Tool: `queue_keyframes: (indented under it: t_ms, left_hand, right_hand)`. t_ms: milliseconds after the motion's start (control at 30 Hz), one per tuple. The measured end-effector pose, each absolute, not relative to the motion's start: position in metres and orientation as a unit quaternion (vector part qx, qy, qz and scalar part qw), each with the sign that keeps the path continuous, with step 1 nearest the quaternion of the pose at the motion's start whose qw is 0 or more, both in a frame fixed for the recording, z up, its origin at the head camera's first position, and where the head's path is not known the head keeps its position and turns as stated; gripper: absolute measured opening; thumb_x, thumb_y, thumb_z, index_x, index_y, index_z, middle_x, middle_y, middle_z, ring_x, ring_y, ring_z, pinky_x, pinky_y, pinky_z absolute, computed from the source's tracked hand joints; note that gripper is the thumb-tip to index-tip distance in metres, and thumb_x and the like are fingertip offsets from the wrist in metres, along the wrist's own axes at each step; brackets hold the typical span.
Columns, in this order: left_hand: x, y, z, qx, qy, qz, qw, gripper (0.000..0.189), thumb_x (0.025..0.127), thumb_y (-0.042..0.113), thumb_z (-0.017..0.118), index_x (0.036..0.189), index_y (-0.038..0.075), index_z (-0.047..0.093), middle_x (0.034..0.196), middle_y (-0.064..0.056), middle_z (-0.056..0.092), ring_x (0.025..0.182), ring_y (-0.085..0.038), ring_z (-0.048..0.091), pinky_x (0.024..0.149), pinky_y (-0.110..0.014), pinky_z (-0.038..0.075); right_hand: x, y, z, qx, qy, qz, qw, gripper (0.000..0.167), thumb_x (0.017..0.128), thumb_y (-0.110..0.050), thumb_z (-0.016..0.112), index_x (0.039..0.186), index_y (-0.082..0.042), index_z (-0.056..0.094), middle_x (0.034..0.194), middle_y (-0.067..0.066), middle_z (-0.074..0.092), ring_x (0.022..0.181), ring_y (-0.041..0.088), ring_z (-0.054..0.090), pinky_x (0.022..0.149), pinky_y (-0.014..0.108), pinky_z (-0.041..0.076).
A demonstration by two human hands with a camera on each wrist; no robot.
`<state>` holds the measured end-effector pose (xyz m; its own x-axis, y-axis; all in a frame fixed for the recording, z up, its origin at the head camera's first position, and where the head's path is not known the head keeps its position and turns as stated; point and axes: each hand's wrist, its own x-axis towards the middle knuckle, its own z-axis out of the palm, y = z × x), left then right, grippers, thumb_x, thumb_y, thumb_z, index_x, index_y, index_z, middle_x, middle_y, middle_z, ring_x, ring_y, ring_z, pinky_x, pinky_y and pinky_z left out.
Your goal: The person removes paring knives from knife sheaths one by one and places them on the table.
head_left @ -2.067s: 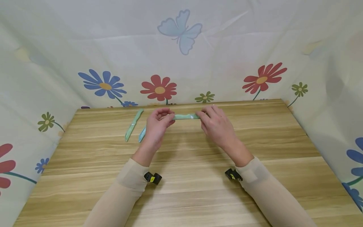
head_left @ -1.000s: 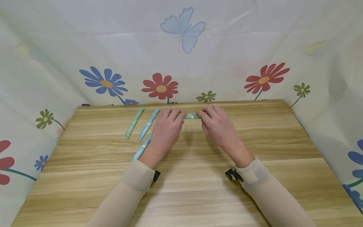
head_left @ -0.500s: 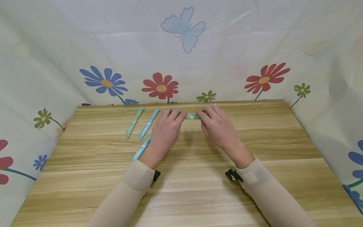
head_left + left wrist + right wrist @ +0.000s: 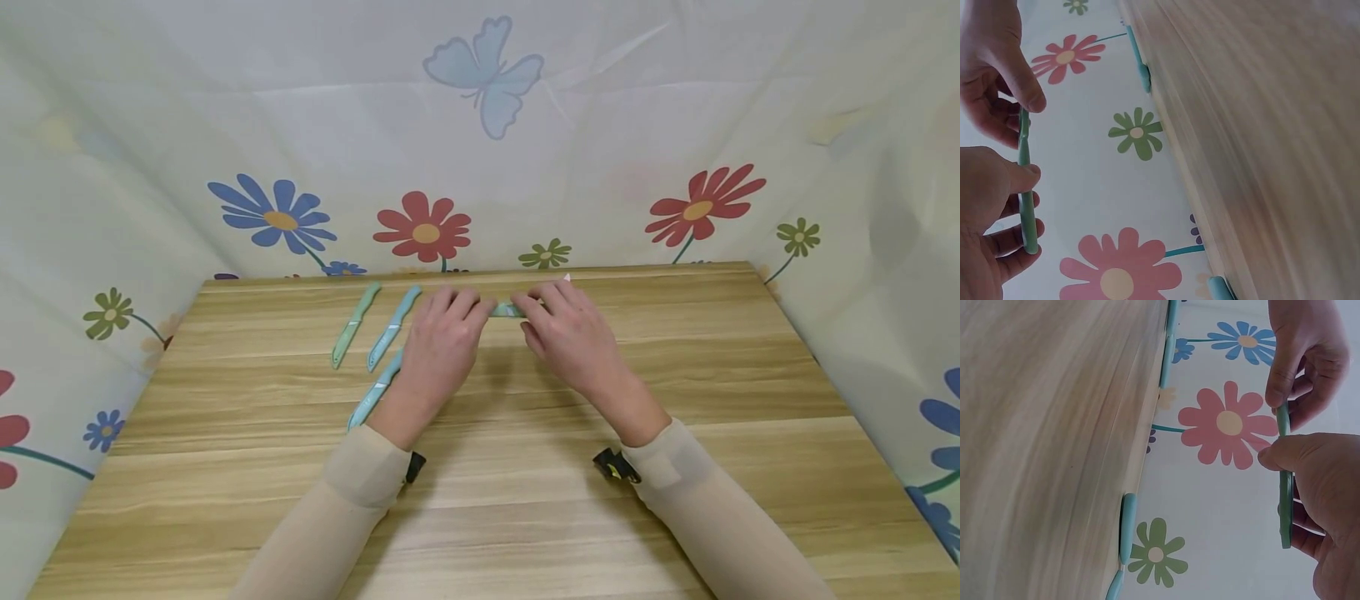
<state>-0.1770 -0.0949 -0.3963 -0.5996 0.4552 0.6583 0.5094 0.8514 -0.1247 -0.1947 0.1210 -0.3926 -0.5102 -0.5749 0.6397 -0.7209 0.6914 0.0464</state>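
The left hand (image 4: 442, 346) and right hand (image 4: 576, 337) are both pinching a smooth, slim green knife (image 4: 507, 309), holding it crosswise above the wood-grained tabletop (image 4: 510, 500). Nearby, a second green knife (image 4: 347, 342) and two blue knives (image 4: 386, 342) are lying slantwise, showing pale marks (image 4: 353, 323) too small to read.

No readable text anywhere here! The held knife (image 4: 504, 310), centre of the head view, and the left knife (image 4: 347, 340) show pale marks, too small to read; the camera (image 4: 605, 461), right of centre below, carries an illegible yellow patch (image 4: 616, 472).
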Motion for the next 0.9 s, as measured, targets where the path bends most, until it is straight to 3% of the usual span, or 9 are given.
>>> queue_keyframes:
  t_ms: [333, 900]
  left_hand:
    - [-0.1741, -0.0929, -0.3939, -0.270, -0.895, -0.032, 0.354, 0.020, 0.102, 0.004, 0.068, 0.119, 0.009, 0.078, 0.111, -0.008, 0.073, 0.102, -0.030, 0.062, 0.089, -0.042, 0.056]
    - [-0.1737, -0.0933, -0.3951, -0.269, -0.899, -0.025, 0.346, 0.018, 0.103, 0.004, 0.068, 0.118, 0.009, 0.078, 0.111, -0.008, 0.072, 0.103, -0.031, 0.062, 0.089, -0.042, 0.056]
  right_hand:
    - [-0.1946, 0.1201, -0.3920, 0.380, -0.855, 0.118, 0.334, 0.022, 0.096, -0.003, 0.076, 0.118, -0.004, 0.075, 0.106, 0.012, 0.070, 0.096, 0.031, 0.064, 0.083, 0.039, 0.056]
    - [-0.1936, 0.1192, -0.3919, 0.382, -0.854, 0.119, 0.332, 0.020, 0.096, -0.004, 0.079, 0.115, -0.003, 0.076, 0.104, 0.012, 0.070, 0.095, 0.031, 0.064, 0.084, 0.039, 0.056]
